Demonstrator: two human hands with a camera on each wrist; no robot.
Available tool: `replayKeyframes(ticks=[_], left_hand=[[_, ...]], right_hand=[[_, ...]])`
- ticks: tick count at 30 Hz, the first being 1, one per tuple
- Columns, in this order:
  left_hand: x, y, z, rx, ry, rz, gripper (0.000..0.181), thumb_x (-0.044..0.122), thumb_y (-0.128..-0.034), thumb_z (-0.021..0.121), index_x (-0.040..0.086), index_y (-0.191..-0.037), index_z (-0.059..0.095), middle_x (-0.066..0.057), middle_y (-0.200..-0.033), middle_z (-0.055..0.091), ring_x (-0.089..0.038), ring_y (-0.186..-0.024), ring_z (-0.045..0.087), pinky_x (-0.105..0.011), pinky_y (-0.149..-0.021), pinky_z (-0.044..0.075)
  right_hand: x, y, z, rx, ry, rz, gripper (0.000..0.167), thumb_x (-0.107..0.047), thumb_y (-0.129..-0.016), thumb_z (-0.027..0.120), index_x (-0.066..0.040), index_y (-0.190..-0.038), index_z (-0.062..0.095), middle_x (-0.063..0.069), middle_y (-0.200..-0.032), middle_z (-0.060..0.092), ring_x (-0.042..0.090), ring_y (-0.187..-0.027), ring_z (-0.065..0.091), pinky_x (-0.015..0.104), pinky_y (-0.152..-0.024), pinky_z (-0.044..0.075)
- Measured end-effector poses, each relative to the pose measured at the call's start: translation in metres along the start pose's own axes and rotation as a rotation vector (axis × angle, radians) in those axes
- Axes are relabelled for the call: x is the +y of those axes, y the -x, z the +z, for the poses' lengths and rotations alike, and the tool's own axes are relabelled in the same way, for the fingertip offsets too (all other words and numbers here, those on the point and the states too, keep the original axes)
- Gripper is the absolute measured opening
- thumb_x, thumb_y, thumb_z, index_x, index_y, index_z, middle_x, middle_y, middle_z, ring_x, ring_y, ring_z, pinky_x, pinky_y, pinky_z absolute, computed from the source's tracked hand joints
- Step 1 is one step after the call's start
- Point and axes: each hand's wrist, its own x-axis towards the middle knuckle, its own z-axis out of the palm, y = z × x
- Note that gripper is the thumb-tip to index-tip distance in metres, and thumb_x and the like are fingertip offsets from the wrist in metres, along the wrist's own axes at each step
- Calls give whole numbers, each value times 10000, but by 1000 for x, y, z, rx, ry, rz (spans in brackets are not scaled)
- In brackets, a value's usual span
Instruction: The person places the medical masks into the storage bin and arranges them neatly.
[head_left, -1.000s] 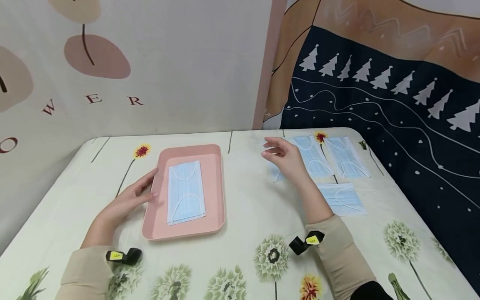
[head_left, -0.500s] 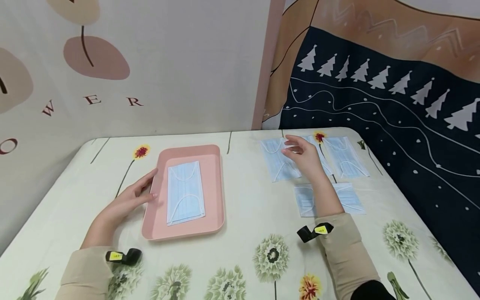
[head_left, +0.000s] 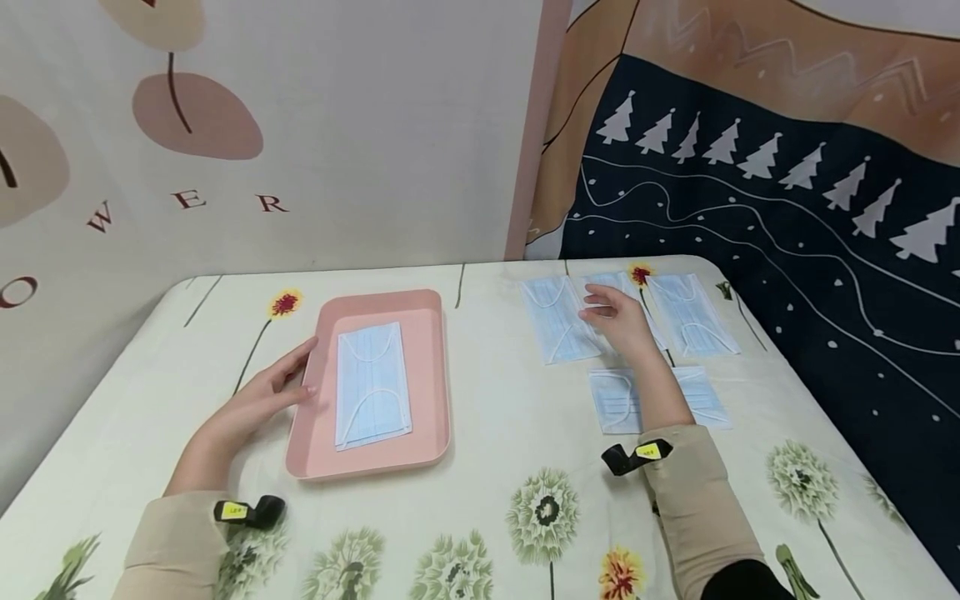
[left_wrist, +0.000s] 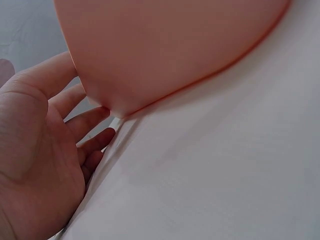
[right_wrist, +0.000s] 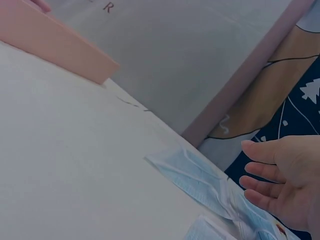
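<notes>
A pink tray [head_left: 430, 375] stands left of centre with a light blue face mask [head_left: 372, 387] lying in it. My left hand [head_left: 247, 417] grips the tray's left side, the thumb over the rim and the fingers along the outer wall [left_wrist: 150, 55]. Over the blue masks at the right hovers my right hand [head_left: 621, 327], fingers loosely bent and nothing held. Just left of it lies one mask [head_left: 557, 321]; another [head_left: 603, 283] is partly hidden beneath it. A sideways mask [head_left: 615, 400] is partly covered by my forearm.
Another upright mask [head_left: 690, 312] lies at the far right of the group, near the table's back right corner. A flowered white cloth [head_left: 495, 417] covers the table. A pale wall hanging [head_left: 390, 150] and a dark one with trees [head_left: 697, 192] rise behind.
My right hand has moved right and slightly down, uncovering the leftmost mask and part of the sideways one. My left hand and the tray have stayed in place.
</notes>
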Motion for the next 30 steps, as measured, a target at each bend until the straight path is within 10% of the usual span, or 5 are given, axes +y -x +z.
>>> replayKeyframes(ticks=[30], left_hand=[[1,0,0,17,-24,-28,796,222,-940,634,226,-1556,130,-138,-1585,91,-357,-1426,78,-17,-899,271]], right_hand=[[20,-41,-5,-183,283,9,540,-10,-871,681,-19,-1378,496,210,-1224,552,340,-1093,510,440,-925,435]])
